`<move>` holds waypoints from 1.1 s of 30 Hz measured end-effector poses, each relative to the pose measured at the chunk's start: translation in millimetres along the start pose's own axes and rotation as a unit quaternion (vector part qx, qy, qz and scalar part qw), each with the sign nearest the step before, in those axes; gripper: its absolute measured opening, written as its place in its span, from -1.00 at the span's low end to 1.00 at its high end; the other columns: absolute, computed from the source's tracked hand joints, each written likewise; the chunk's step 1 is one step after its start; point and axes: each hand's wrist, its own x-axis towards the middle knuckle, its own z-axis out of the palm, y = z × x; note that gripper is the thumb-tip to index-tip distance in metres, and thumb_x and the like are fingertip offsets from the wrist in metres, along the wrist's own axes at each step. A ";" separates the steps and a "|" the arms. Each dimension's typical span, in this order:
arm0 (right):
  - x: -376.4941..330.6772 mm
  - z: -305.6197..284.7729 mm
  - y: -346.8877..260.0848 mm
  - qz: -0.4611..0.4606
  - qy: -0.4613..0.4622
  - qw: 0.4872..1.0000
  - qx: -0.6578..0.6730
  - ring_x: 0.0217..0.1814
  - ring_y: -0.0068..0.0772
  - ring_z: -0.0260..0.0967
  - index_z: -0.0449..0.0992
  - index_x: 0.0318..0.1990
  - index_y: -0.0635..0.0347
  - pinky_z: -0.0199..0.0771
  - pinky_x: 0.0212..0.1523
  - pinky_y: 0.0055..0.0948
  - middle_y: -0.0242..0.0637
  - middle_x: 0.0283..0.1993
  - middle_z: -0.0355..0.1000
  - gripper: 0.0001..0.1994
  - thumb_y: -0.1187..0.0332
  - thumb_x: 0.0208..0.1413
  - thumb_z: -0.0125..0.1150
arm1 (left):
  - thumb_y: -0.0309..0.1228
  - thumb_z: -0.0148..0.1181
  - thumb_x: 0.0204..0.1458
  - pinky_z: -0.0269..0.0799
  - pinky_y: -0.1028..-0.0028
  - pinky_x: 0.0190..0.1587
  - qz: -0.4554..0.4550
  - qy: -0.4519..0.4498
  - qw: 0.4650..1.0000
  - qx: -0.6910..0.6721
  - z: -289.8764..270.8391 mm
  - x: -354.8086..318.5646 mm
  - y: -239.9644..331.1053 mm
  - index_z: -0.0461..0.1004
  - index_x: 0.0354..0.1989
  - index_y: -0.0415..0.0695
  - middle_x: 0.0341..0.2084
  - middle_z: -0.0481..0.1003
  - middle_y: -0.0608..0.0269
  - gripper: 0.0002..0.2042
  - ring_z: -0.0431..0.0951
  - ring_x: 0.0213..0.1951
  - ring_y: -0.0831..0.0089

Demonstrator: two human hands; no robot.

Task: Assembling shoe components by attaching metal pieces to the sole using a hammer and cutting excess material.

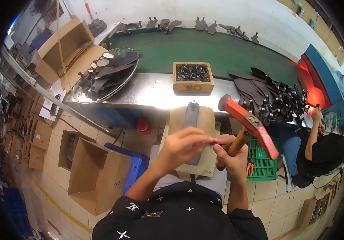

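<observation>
Left hand (182,145) pinches small piece, too small to identify, fingertips meeting right hand (231,154). Right hand clamped on hammer (249,124), head raised right. Keep piece over grey anvil (192,118) on block (204,120) just beyond; fingers off strike spot. Tray (193,78) farther.

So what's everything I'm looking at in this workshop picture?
Red-headed hammer with wooden handle: one, red and tan, gripped in the right hand.
Small wooden box of dark pieces: one, tan, on the metal bench edge.
Green conveyor belt: one, green, behind the bench.
Round wire basket of dark leather cutouts: one, grey, bench left.
Pile of dark leather pieces: many, dark brown, bench right.
Open cardboard boxes: several, brown, floor and upper left.
Green plastic crate: one, floor right.
Wooden work block with grey metal post: one, in front of the hands.
Seated person in dark top: one, right.
Left hand: fingers pinching something small, hidden.
Right hand: holds hammer.
</observation>
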 end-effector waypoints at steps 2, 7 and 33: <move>14.0 -5.0 8.6 -0.065 0.036 0.995 -0.069 -0.62 -0.76 0.25 0.56 -0.18 0.32 0.12 -0.67 -0.66 -0.41 -0.43 0.46 -0.81 0.52 0.04 0.37 | -0.56 0.38 -0.10 0.52 0.47 -0.24 -0.073 0.036 0.996 0.034 2.7 12.0 -34.6 0.59 -0.16 -0.19 -0.30 0.57 0.15 -0.72 0.61 -0.28 0.38; 70.2 -12.1 24.0 -0.023 -0.003 0.983 -0.183 -0.69 -0.75 0.24 0.55 -0.20 0.33 0.15 -0.68 -0.65 -0.51 -0.60 0.39 -0.79 0.42 0.05 0.36 | -0.34 0.36 -0.01 0.50 0.37 -0.18 -0.097 0.071 0.988 0.100 10.0 25.9 -171.4 0.54 -0.09 -0.25 -0.23 0.60 0.11 -0.66 0.62 -0.24 0.29; 119.2 -9.8 72.8 -0.198 -0.118 0.893 -0.386 -0.23 -0.01 0.46 0.54 -0.18 0.30 0.44 -0.21 -0.24 -0.08 -0.26 0.49 -0.74 0.58 -0.10 0.29 | -0.38 0.40 -0.10 0.50 0.35 -0.14 -0.223 -0.009 0.975 0.014 11.4 3.2 -132.1 0.60 -0.15 -0.24 -0.31 0.62 0.03 -0.67 0.63 -0.27 0.30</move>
